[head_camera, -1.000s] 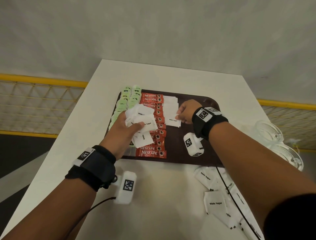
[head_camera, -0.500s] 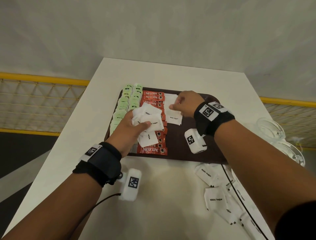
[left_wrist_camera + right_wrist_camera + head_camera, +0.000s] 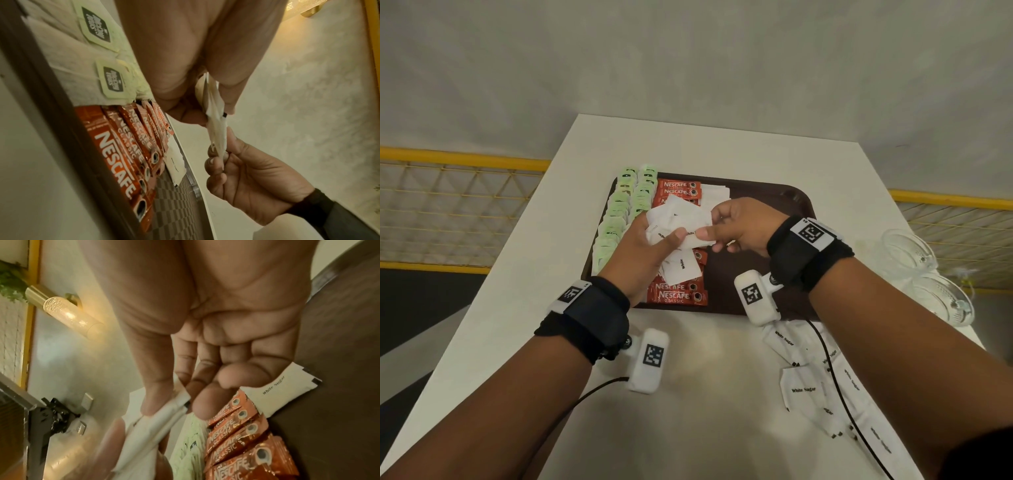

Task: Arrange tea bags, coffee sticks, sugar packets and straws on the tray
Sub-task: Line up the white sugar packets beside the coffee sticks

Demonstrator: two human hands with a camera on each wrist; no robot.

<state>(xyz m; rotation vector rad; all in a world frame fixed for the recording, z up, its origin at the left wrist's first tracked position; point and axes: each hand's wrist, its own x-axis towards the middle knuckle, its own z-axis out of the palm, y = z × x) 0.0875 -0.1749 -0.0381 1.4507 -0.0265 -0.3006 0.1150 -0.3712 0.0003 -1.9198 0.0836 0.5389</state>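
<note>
A dark brown tray (image 3: 774, 192) lies on the white table. Green tea bags (image 3: 619, 212) fill its left side, red coffee sticks (image 3: 678, 294) run beside them, and white sugar packets (image 3: 717, 193) lie to their right. My left hand (image 3: 650, 246) grips a fan of sugar packets (image 3: 678, 222) above the coffee sticks. My right hand (image 3: 736, 226) pinches the right edge of one packet in that fan between thumb and fingers. In the left wrist view the right hand (image 3: 218, 155) holds the packets' lower end (image 3: 218, 134). In the right wrist view the packet (image 3: 164, 415) sits under the thumb.
Loose sugar packets (image 3: 804, 387) are scattered on the table (image 3: 705, 411) at the near right, under my right forearm. Glass bowls (image 3: 928, 274) stand at the table's right edge. A yellow railing (image 3: 458, 161) runs behind on both sides. No straws are in view.
My right hand left the sugar packets laid on the tray and came back left to the fan in my left hand, now pinching a packet there. The left hand rose slightly.
</note>
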